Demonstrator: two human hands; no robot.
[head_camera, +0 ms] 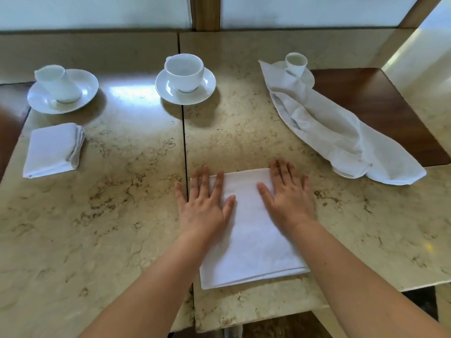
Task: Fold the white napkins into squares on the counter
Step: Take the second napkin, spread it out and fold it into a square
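Marble table [97,240], two slabs with a seam down the middle. Unfolded napkin [341,135] bunched in a long heap far right, its far corner lying over a saucer [308,78] beside a small cup [296,62], part draped over a dark wood mat [380,111]. Napkin in hand [249,235] near centre, just right of the seam, folded to a tall rectangle, flat, layered edge along the near side. Finished square napkin [52,150] far left, well apart. Centre cup on saucer [185,78] and left cup on saucer [62,90] at the back, clear of the work.

Left hand [203,206] flat, fingers spread wide, pressing the left far part of the rectangle, little finger off the cloth onto the table. Right hand [289,198] likewise flat and splayed on the right far part. Nothing gripped by either.

Step judged: smoothing before the last fold to a square. Best done by pressing outward from centre to edges, flattening layers, then pinching both far corners and bringing them to the near edge, aligning corners before creasing. Risk: layers sliding, skewed edges.
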